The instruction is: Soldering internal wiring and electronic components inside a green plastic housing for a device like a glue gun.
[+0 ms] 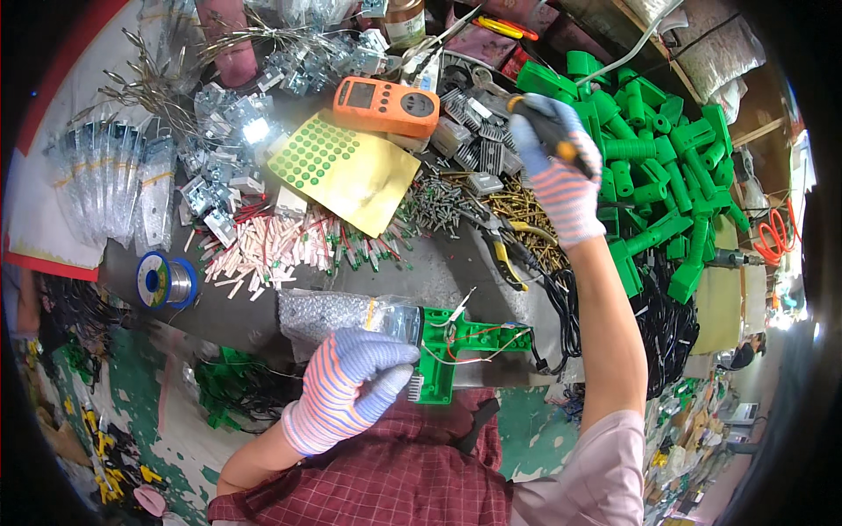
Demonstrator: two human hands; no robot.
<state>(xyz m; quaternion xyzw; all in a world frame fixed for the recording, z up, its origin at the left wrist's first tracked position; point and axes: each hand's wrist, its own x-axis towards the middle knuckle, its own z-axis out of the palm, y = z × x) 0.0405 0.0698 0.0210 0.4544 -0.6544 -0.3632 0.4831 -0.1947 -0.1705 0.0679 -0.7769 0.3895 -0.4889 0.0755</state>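
Now right hand (562, 182), fingers round tool (551, 131); left hand (349, 386), fingers curled, pinch unclear, by green housing (438, 379); labelled jar (405, 28)

Just the one view here, from the left cam of a side-by-side fisheye pair on the person's head. It looks down and a bit forward across the surface (237, 320), upright, not flipped. Pretty close-up: the left hand (346, 394) is near the middle, the right hand (563, 188) farther out, with the apron (377, 478) right at the bottom edge. Lens is crazy wide, so you also get some floor (526, 430), straight lines bend toward the rim, and the corners go black.
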